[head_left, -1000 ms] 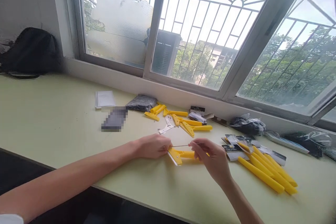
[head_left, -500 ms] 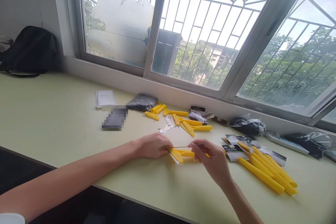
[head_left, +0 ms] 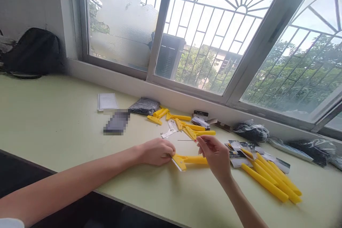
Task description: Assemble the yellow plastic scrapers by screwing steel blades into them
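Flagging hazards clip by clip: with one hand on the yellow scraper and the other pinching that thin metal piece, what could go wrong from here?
1. The right hand pinches a thin metal strip by one end only; it could slip or nick a finger.
2. The left hand pins the yellow scraper just at its head, so it may pivot.
3. Small loose metal parts lie close behind and could be knocked aside.

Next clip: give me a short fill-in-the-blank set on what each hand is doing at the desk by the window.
1. The left hand presses on the head of a ____ plastic scraper lying on the table.
2. The right hand pinches a thin metal ____ above the scraper.
3. The long yellow handles lie to the person's ____.
4. A black backpack sits at the far ____ by the wall.

Missing words: yellow; rod; right; left
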### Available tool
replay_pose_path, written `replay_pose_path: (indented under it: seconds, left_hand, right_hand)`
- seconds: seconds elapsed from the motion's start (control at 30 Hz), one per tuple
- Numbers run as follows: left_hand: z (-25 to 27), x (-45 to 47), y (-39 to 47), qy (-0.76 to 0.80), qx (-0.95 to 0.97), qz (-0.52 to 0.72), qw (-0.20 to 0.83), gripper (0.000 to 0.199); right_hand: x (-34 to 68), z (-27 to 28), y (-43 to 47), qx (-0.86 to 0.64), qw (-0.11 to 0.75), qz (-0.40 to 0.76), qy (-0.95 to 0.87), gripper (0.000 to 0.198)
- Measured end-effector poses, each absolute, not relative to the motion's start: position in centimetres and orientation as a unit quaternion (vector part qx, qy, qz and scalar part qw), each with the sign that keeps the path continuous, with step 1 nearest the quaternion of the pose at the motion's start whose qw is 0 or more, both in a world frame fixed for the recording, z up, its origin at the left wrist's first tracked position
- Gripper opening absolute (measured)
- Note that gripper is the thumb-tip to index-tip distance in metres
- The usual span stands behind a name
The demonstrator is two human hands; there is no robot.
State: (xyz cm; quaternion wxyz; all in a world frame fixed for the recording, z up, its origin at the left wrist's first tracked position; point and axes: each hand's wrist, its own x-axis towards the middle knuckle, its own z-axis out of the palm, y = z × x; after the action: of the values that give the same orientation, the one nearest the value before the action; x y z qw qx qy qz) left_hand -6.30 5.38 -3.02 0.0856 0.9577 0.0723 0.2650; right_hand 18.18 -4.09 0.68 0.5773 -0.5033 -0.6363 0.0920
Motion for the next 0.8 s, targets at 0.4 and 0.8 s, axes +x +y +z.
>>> replay_pose_path:
  seconds: [0.4,0.8]
  left_hand:
    - [-3.2,-6.4,5.4,0.078,0.966,0.242,0.045,0.013]
    - [-3.2,-6.2,5.3,0.083,0.964,0.250,0.042,0.012]
  right_hand:
    - [14.1,0.6,3.6,-0.460,0.517,0.060,-0.719,0.027]
    - [13.5,-0.8,3.1,-0.456,0.490,0.095,-0.737,0.037]
